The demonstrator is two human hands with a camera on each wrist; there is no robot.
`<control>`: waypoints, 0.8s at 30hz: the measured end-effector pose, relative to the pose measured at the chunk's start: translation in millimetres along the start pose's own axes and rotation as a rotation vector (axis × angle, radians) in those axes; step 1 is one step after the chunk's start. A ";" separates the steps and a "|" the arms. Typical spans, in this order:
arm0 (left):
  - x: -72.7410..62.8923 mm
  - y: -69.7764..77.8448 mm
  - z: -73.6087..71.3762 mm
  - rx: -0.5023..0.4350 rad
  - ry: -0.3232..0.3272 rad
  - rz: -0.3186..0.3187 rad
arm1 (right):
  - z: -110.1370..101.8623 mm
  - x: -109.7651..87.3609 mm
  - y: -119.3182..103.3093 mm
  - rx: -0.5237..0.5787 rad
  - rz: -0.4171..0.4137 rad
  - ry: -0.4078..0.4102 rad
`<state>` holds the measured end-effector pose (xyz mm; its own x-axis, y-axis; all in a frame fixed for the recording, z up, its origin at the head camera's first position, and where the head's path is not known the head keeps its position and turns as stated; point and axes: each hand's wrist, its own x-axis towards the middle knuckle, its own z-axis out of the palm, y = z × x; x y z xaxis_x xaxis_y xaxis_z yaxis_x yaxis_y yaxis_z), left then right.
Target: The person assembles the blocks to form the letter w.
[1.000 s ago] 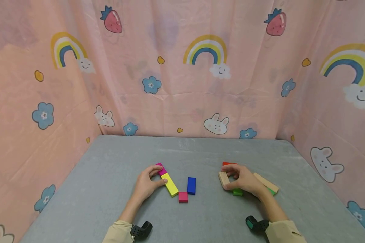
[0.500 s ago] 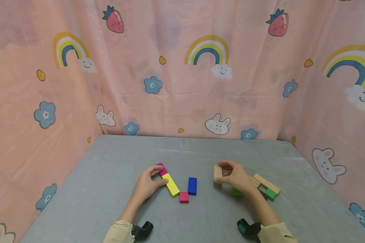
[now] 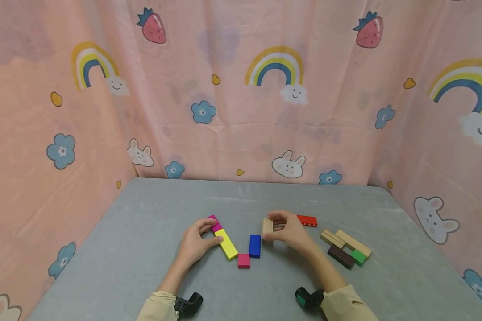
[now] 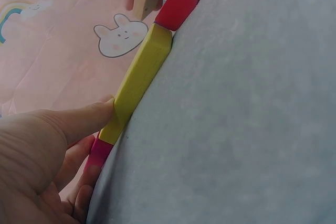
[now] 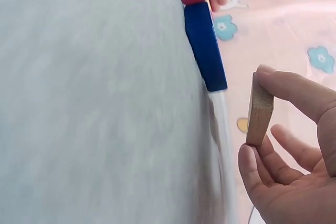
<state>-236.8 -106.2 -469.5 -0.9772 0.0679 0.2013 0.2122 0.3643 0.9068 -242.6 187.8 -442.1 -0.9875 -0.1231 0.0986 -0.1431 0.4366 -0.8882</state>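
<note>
In the head view my left hand (image 3: 193,243) is at a slanted row of blocks. Its fingers curl over the magenta block (image 3: 214,223) while the thumb touches the side of the yellow block (image 3: 226,245). A crimson block (image 3: 243,261) meets the yellow one's near end, and a blue block (image 3: 255,246) adjoins its upper right corner. Just beyond and right of the blue block, my right hand (image 3: 292,232) pinches a plain wooden block (image 5: 260,111) between thumb and fingers. The right wrist view shows that wooden block held apart from the blue one.
Right of my right hand lie a red block (image 3: 307,220), a dark brown block (image 3: 340,257), a green block (image 3: 358,257) and plain wooden blocks (image 3: 355,243), close together except the red one. A pink patterned curtain (image 3: 233,133) borders the grey table (image 3: 184,196).
My right hand has carried the wooden block leftward from the loose blocks to near the blue block, uncovering the red and brown blocks. My left hand stays in place.
</note>
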 end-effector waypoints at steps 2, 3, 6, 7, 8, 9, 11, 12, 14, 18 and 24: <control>-0.2 0.2 -0.3 -0.003 -0.003 0.000 | 6.2 3.6 -3.0 0.000 0.010 0.000; -0.2 0.2 -0.4 -0.004 -0.004 0.002 | 9.0 5.5 -4.1 -0.002 0.014 0.002; -0.3 0.6 -0.6 0.000 -0.005 0.002 | 16.4 10.7 -6.0 -0.007 0.019 0.015; -0.3 0.7 -0.6 0.001 -0.005 0.003 | 18.5 12.5 -6.4 -0.010 0.023 0.021; -0.3 0.8 -0.7 0.001 -0.005 0.003 | 20.3 14.2 -6.5 -0.016 0.026 0.027; -0.3 0.8 -0.8 0.000 -0.005 0.003 | 22.0 16.0 -6.5 -0.023 0.029 0.032; -0.5 1.1 -0.6 -0.004 -0.006 0.002 | 24.5 19.6 -5.9 -0.037 0.037 0.044; -0.6 1.2 -0.5 -0.006 -0.007 0.004 | 25.5 21.6 -5.6 -0.041 0.044 0.048; -0.5 1.1 -0.5 -0.010 -0.009 0.007 | 27.0 25.4 -4.9 -0.036 0.059 0.050; -0.1 1.0 -0.3 -0.003 -0.008 0.010 | 27.8 31.1 -2.5 -0.014 0.088 0.032; -0.2 0.8 -0.8 0.003 -0.001 -0.001 | 26.2 34.1 3.9 0.076 0.143 0.002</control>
<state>-236.4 -106.7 -468.5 -0.9775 0.0687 0.1996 0.2108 0.3673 0.9059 -275.1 162.0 -453.9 -0.9976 -0.0622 -0.0302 0.0042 0.3812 -0.9245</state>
